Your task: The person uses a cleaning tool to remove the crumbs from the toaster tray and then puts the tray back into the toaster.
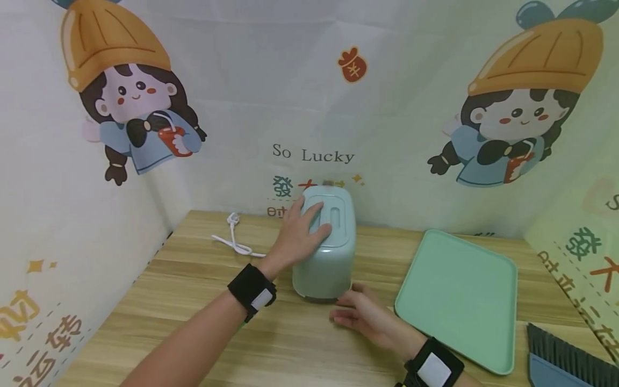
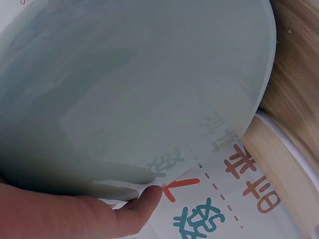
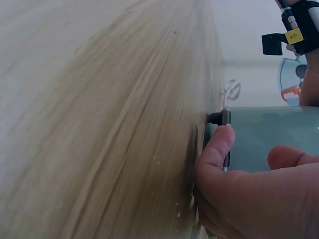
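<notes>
A glossy pale blue-green toaster [image 1: 323, 274] with a lid [image 1: 342, 236] stands on the wooden table, end towards me. My left hand [image 1: 301, 236] rests on the lid with fingers spread, some reaching over its left side. In the left wrist view, a finger [image 2: 144, 204] lies along the toaster's shiny side [image 2: 149, 74]. Low at the near right corner is my right hand [image 1: 369, 317]. The right wrist view shows one fingertip [image 3: 224, 134] at the dark base edge [image 3: 227, 117], beside a small black foot. My right thumb [image 3: 284, 157] lies in front of the toaster's wall [image 3: 264, 129].
A white cord with a plug [image 1: 233, 219] lies left of the toaster. On the right sits a mint-green tray [image 1: 459, 301], and a blue brush [image 1: 561, 365] with dark bristles is at the lower right corner. Printed cloth walls [image 1: 251, 80] surround the table [image 1: 159, 301].
</notes>
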`<state>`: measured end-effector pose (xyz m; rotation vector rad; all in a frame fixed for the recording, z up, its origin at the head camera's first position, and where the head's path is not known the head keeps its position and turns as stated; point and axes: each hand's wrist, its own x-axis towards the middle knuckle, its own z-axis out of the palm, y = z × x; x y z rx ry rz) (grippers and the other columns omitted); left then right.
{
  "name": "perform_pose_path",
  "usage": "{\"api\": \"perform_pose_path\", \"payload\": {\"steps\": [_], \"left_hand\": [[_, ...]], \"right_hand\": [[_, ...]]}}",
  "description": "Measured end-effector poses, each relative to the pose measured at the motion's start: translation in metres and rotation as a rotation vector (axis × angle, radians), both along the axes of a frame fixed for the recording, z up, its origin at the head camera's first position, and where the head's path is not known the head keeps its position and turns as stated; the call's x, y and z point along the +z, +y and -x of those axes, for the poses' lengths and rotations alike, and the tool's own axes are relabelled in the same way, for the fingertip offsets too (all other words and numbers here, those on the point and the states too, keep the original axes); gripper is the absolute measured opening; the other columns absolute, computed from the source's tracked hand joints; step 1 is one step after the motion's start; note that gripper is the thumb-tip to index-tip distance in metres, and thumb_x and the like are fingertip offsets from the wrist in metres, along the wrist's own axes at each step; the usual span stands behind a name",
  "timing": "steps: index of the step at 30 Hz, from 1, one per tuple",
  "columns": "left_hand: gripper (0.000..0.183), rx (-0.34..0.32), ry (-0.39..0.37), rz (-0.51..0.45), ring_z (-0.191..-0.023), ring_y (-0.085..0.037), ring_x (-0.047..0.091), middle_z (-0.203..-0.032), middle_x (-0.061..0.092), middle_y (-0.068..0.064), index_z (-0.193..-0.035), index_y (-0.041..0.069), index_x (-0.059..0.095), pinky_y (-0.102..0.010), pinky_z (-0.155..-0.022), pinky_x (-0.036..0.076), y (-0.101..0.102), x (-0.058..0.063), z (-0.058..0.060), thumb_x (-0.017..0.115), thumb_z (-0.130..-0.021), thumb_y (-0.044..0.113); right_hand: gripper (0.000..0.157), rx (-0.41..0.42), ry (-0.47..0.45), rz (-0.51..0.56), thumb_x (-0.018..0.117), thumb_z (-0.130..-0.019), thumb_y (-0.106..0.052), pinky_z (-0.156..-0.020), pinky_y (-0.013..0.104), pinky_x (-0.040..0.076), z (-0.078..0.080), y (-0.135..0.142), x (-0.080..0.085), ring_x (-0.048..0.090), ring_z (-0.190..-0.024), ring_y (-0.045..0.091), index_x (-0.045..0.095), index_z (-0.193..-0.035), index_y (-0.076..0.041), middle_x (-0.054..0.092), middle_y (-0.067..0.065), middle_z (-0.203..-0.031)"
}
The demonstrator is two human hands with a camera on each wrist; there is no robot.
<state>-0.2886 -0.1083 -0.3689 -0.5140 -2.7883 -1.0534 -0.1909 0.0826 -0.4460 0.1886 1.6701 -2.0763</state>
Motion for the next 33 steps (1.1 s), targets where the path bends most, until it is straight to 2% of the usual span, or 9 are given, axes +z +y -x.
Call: {"api": "perform_pose_path", "payload": {"steps": [6,10,18,20,23,26,29,33], "left_hand": [[0.067,-0.003,0.008,-0.023,-0.160,-0.049,0.008,-0.177,0.009,-0.020,-0.163,0.016,0.043,-0.071,-0.126,0.020,0.000,-0.001,-0.002,0.054,-0.105,0.046],[0.067,0.006,0.013,-0.020,-0.160,-0.048,0.009,-0.177,0.009,-0.019,-0.163,0.016,0.044,-0.070,-0.126,0.021,0.001,-0.001,-0.003,0.054,-0.105,0.046],[0.066,0.008,0.026,-0.019,-0.159,-0.049,0.011,-0.176,0.010,-0.020,-0.162,0.013,0.046,-0.069,-0.125,0.023,-0.001,0.000,-0.005,0.054,-0.104,0.045],[0.066,0.006,0.030,-0.022,-0.159,-0.049,0.012,-0.176,0.010,-0.021,-0.161,0.013,0.046,-0.069,-0.125,0.024,0.000,-0.001,-0.005,0.054,-0.104,0.045],[0.066,0.000,0.032,-0.023,-0.159,-0.049,0.012,-0.176,0.011,-0.021,-0.162,0.012,0.046,-0.069,-0.125,0.024,0.000,-0.001,-0.005,0.054,-0.104,0.045],[0.067,-0.005,0.039,-0.024,-0.159,-0.050,0.012,-0.176,0.011,-0.022,-0.162,0.012,0.045,-0.069,-0.126,0.023,0.001,-0.001,-0.005,0.054,-0.104,0.045],[0.067,0.000,0.039,-0.026,-0.159,-0.049,0.012,-0.176,0.011,-0.022,-0.162,0.012,0.045,-0.069,-0.126,0.022,0.000,-0.001,-0.005,0.054,-0.104,0.045],[0.067,0.006,0.033,-0.030,-0.159,-0.049,0.012,-0.176,0.011,-0.021,-0.162,0.013,0.045,-0.069,-0.126,0.022,0.000,-0.001,-0.005,0.053,-0.104,0.046]], "right_hand": [[0.053,-0.051,0.013,0.000,0.051,-0.093,-0.003,-0.079,0.030,0.061,0.006,-0.011,0.000,0.068,-0.090,0.024,0.031,-0.141,0.008,0.054,0.022,-0.115],[0.042,-0.066,0.003,0.022,0.052,-0.094,-0.003,-0.077,0.028,0.061,0.008,-0.016,0.000,0.069,-0.086,0.022,0.037,-0.133,0.006,0.058,0.019,-0.108],[0.046,-0.137,-0.074,0.144,0.047,-0.100,0.002,-0.073,0.022,0.059,0.006,-0.028,-0.001,0.069,-0.084,0.019,0.026,-0.140,-0.001,0.052,0.024,-0.115],[0.046,-0.149,-0.087,0.154,0.047,-0.100,0.003,-0.069,0.020,0.058,0.007,-0.030,-0.001,0.068,-0.080,0.018,0.023,-0.139,-0.002,0.053,0.023,-0.110],[0.046,-0.165,-0.079,0.111,0.050,-0.098,0.004,-0.059,0.016,0.052,0.007,-0.032,-0.003,0.063,-0.067,0.012,0.022,-0.134,-0.004,0.056,0.015,-0.091],[0.045,-0.158,-0.048,0.048,0.053,-0.094,0.003,-0.048,0.013,0.041,0.007,-0.033,-0.004,0.050,-0.056,0.007,0.023,-0.126,-0.005,0.051,0.004,-0.075],[0.042,-0.136,-0.004,0.003,0.055,-0.091,0.002,-0.045,0.013,0.029,0.005,-0.034,-0.003,0.037,-0.052,0.005,0.024,-0.119,-0.006,0.042,-0.002,-0.069],[0.044,-0.112,0.045,-0.042,0.056,-0.090,0.002,-0.044,0.016,0.022,0.003,-0.036,-0.004,0.029,-0.048,0.005,0.027,-0.121,-0.006,0.035,-0.006,-0.061]]}}
